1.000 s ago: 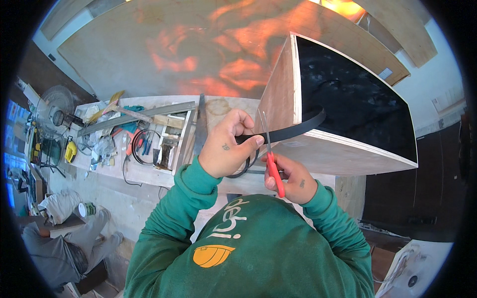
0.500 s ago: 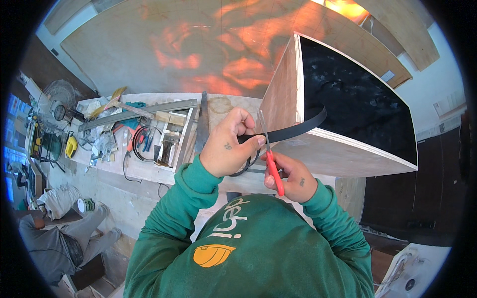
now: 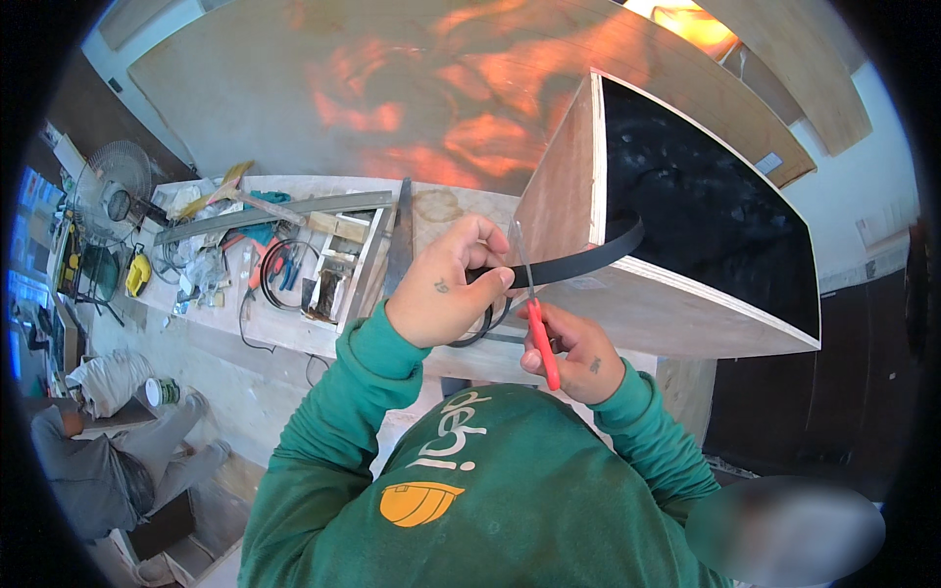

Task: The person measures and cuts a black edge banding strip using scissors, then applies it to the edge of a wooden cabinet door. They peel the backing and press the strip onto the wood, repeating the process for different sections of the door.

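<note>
A flat, flexible, matt-black strip [image 3: 590, 263] is pinched between the thumb and curled fingers of the left hand [image 3: 443, 286], which is closed on it above the near edge of the pale, dusty wooden tabletop [image 3: 475, 203]. From the pinch the strip is bowed smoothly to the right, and its free end is curled upward in front of the lower left corner of the smooth, glossy black panel [image 3: 708, 201]; whether the panel is touched cannot be told. A thin dark loop [image 3: 487, 326] is seen hanging below the left hand.

Red-handled metal scissors [image 3: 541, 345] are gripped by the right hand [image 3: 590, 363], its fingers wrapped about the handles. The slim blades are pointed away from the body and crossed by the strip; whether it lies between them cannot be told.

The panel is framed by the straight, layered edges of a large, angular plywood box [image 3: 559, 188] at the tabletop's right end. The blades are held just beside the box's near corner, so little room is left on that side. More room is left between the handles and the green fabric sweatshirt [image 3: 529, 480]. Left of the left hand, a long, flat, dark metal blade [image 3: 400, 240] is laid across the tabletop.
</note>
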`<state>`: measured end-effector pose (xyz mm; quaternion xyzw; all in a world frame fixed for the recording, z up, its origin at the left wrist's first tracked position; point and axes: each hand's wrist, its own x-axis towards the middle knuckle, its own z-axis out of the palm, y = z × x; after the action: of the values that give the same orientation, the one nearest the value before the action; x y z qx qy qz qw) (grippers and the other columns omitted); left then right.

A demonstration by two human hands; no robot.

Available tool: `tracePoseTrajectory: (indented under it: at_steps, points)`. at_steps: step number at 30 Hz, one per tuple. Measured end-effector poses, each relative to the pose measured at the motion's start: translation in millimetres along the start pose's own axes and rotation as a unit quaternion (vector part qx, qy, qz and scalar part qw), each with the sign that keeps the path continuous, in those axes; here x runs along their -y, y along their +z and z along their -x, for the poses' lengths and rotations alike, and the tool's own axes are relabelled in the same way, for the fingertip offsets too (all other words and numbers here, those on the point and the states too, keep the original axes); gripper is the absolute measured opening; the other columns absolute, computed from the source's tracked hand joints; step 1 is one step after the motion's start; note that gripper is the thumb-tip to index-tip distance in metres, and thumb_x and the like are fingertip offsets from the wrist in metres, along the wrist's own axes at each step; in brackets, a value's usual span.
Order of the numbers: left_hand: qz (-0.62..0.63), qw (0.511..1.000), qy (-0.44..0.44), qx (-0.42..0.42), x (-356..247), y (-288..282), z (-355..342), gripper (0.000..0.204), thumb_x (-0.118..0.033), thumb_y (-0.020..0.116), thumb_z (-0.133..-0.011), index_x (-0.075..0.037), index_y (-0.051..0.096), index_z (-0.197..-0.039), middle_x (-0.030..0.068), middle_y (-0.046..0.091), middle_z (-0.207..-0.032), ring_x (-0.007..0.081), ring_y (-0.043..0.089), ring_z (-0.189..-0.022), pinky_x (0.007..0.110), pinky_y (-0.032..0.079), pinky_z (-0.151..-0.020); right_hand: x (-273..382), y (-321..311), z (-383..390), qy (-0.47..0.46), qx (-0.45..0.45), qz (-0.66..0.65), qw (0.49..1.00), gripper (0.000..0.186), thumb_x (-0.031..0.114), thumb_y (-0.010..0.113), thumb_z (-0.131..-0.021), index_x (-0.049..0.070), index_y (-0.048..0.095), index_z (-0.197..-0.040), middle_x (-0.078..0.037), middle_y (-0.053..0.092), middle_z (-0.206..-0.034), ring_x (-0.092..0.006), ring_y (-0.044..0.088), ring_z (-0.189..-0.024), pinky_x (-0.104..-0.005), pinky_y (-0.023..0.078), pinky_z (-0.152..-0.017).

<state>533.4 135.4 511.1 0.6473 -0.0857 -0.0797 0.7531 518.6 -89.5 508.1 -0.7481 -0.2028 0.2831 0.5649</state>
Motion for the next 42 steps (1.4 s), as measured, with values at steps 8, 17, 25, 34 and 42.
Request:
tracePoseTrajectory:
  at_steps: [8, 17, 25, 34, 42]
  points:
    - [-0.016, 1.000, -0.007, -0.020, -2, -1, 3, 0.025, 0.000, 0.059, -0.090, -0.003, 0.043, -0.108, 0.0110, 0.066, -0.090, 0.0123, 0.062, -0.085, 0.027, 0.049, -0.076, -3, 5, -1, -0.010, -0.017, -0.032, 0.999, 0.052, 0.028, 0.073, -0.087, 0.000, 0.053, -0.126, -0.002, 0.056, -0.085, -0.0080, 0.051, -0.071, -0.0242, 0.045, -0.064]
    - [-0.058, 0.998, -0.001, -0.022, -8, -2, 4, 0.025, -0.001, 0.059, -0.089, -0.003, 0.042, -0.108, 0.0110, 0.067, -0.089, 0.0101, 0.061, -0.085, 0.026, 0.047, -0.075, 2, 8, 0, -0.010, -0.026, -0.049, 0.998, 0.050, 0.023, 0.074, -0.087, -0.001, 0.053, -0.126, 0.002, 0.053, -0.086, -0.0045, 0.048, -0.070, -0.0204, 0.041, -0.063]
    - [-0.037, 0.999, 0.011, -0.021, -10, -1, 5, 0.025, -0.001, 0.059, -0.089, -0.003, 0.043, -0.108, 0.0088, 0.066, -0.087, 0.0072, 0.058, -0.084, 0.024, 0.044, -0.073, -1, 10, 0, -0.007, -0.036, -0.047, 0.998, 0.049, 0.022, 0.074, -0.086, -0.001, 0.055, -0.124, 0.003, 0.052, -0.083, -0.0041, 0.047, -0.070, -0.0198, 0.041, -0.062]
    - [-0.059, 0.998, 0.003, -0.025, -11, -2, 5, 0.024, -0.001, 0.059, -0.090, -0.003, 0.043, -0.107, 0.0086, 0.065, -0.086, 0.0071, 0.059, -0.083, 0.024, 0.044, -0.072, -2, 12, 0, -0.012, -0.050, -0.042, 0.998, 0.052, 0.021, 0.076, -0.084, -0.001, 0.055, -0.127, 0.002, 0.053, -0.084, -0.0047, 0.048, -0.069, -0.0199, 0.041, -0.063]
    - [-0.020, 1.000, 0.010, -0.019, -6, 0, 4, 0.024, 0.001, 0.058, -0.089, -0.004, 0.042, -0.107, 0.0093, 0.066, -0.086, 0.0088, 0.061, -0.084, 0.024, 0.045, -0.073, -6, 11, 2, -0.015, -0.064, -0.025, 0.998, 0.054, 0.023, 0.077, -0.083, -0.002, 0.056, -0.126, 0.001, 0.055, -0.082, -0.0053, 0.049, -0.068, -0.0209, 0.042, -0.062]
